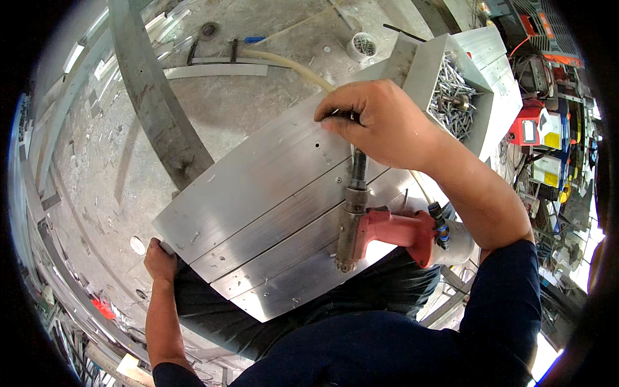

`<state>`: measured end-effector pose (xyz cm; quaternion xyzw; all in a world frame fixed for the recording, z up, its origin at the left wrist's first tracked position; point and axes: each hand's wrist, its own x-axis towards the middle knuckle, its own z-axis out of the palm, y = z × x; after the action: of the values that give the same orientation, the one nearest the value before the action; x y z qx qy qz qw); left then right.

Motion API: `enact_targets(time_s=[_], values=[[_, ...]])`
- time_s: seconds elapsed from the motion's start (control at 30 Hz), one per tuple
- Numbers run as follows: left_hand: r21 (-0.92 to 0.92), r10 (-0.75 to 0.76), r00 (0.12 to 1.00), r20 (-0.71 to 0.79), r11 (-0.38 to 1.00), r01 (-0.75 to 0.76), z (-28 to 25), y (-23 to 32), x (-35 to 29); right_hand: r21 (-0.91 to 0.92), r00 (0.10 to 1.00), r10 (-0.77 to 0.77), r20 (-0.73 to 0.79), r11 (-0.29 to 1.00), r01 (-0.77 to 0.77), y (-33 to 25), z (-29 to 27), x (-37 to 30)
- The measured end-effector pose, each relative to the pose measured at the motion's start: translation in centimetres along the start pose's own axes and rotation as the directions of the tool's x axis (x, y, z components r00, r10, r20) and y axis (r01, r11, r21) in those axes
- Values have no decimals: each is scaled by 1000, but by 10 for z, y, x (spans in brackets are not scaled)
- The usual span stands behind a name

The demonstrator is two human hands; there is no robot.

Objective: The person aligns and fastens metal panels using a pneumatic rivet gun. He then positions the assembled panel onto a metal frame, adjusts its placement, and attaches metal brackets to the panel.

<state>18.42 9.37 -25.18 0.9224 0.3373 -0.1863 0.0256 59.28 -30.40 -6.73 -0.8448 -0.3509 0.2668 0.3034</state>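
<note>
A brushed metal panel [258, 213] made of parallel strips lies across my lap, with several small holes and rivets in it. At its left corner my left hand [160, 260] is closed round the edge. My right hand [380, 122] hovers over the far part of the panel, thumb and forefinger pinched together. Whatever they hold is hidden or too small to name. Below that wrist a red and grey rivet gun [396, 235] rests on the panel, its nozzle end partly covered by the hand. A pale air hose [290, 64] passes behind the right hand.
An open metal box [483, 109] full of rivets [452, 97] stands at the panel's far right. On the floor beyond are a small white tub [362, 46] and metal strips [219, 69]. A long metal beam [151, 90] runs at the left. Red-and-yellow equipment [532, 127] crowds the right.
</note>
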Motion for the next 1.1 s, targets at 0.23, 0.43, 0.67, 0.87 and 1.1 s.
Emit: enact_targets(time_s=[0.23, 0.43, 0.67, 0.87, 1.1], values=[[-1, 12, 1000, -18, 1000, -12, -5, 4, -2, -85, 999, -8, 41, 996, 12, -10, -2, -6], [10, 31, 999, -33, 999, -31, -1, 5, 0, -130, 997, -58, 44, 990, 63, -7, -1, -8], [31, 39, 999, 5, 999, -40, 0, 8, -2, -88, 998, -46, 45, 995, 50, -12, -3, -8], [19, 43, 999, -25, 999, -43, 1, 7, -3, -93, 998, 6, 67, 996, 1, -14, -4, -9], [13, 66, 998, -17, 998, -66, -3, 10, -4, -322, 986, -135, 94, 933, 159, -7, 6, -10]])
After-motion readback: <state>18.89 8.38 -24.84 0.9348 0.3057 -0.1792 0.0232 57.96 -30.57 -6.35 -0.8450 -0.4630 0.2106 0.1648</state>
